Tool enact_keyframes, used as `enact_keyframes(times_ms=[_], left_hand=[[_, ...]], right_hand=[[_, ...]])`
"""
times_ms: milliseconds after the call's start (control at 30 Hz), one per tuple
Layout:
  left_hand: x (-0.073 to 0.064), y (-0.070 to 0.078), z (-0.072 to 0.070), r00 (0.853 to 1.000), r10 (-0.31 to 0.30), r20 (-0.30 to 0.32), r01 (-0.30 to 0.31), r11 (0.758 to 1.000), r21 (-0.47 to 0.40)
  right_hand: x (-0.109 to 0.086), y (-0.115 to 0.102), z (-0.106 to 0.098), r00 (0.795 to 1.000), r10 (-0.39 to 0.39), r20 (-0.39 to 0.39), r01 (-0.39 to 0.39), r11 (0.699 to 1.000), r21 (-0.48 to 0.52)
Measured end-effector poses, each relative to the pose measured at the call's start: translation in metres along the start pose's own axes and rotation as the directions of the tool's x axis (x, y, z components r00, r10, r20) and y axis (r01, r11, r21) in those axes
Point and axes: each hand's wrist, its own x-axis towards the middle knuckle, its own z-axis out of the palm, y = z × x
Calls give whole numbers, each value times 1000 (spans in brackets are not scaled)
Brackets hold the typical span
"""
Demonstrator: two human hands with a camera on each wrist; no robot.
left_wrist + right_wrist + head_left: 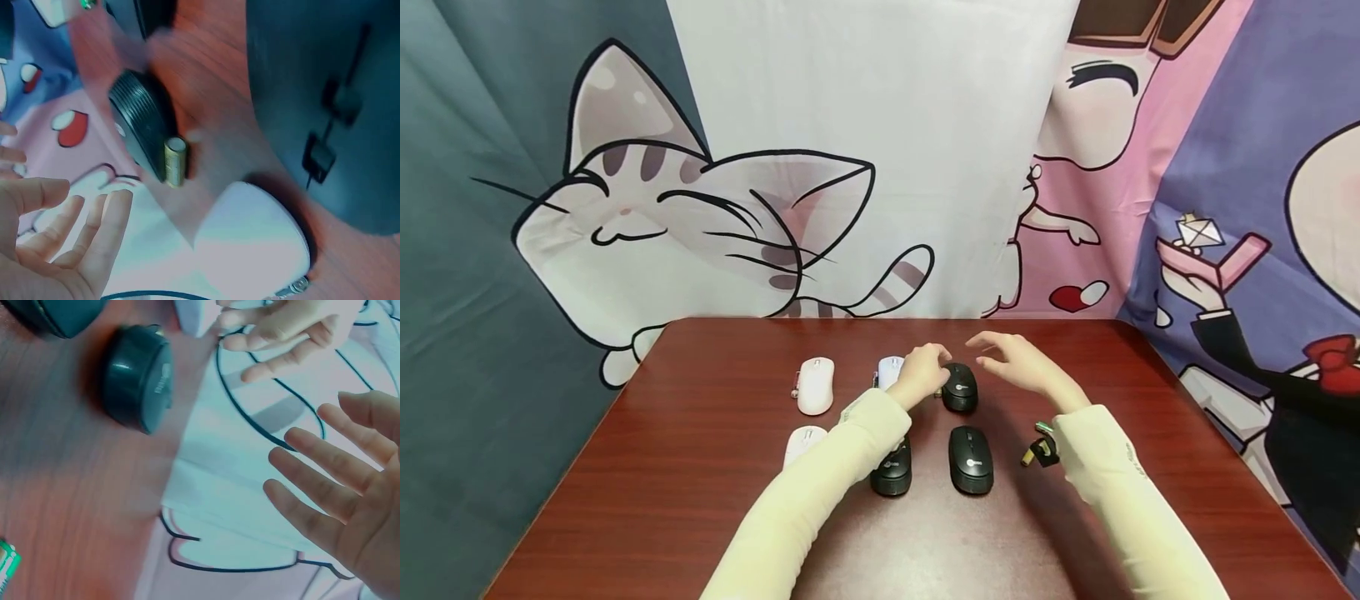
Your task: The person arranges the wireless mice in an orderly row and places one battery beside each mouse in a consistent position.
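Observation:
My left hand (pixel 922 375) hovers just left of the black computer mouse (pixel 960 387) in the back row, its fingers loosely bent and holding nothing. Beside that mouse stands a small gold battery (pixel 175 162). To the mouse's right, my right hand (pixel 1018 364) is raised with fingers spread and nothing in it. Partly behind the left hand is a white mouse (pixel 891 372), with a battery (pixel 294 287) at its side. Nearer the front, another black mouse (pixel 971 461) lies below the gap between the hands.
Further left is a white mouse (pixel 816 386). The left sleeve partly covers another white mouse (pixel 805 440) and a black mouse (pixel 892 471). By the right sleeve lie a green battery (pixel 1043 428), a gold-ended battery (pixel 1027 457) and a small black piece (pixel 1047 451). Printed cloth hangs behind the table.

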Motion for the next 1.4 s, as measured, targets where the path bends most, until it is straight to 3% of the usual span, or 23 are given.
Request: enact_keyframes(times_ms=[300,500,767,967,1100,1233,1400], left_hand=[[-30,16,-4,987,150,62,-147,988,-55],[-47,24,1,968,243,55,-237,966,-101],[-66,43,8,959,274,75,-242,927,-287],[-76,57,18,950,303,78,-274,925,-264],[-79,60,30,928,358,101,-332,919,-212],[-83,59,41,891,426,158,-400,901,-168],[-85,64,51,860,460,220,-458,887,-62]], right_hand=[[-27,-9,-14,991,20,-134,-13,999,50],[-48,-1,-16,963,50,-265,-50,999,9],[-73,16,-17,944,72,-322,-66,997,29],[-86,26,-21,930,110,-351,-104,994,36],[-90,31,-23,928,133,-348,-125,991,44],[-94,37,-24,928,149,-342,-141,989,46],[-98,43,-25,919,155,-361,-153,988,35]])
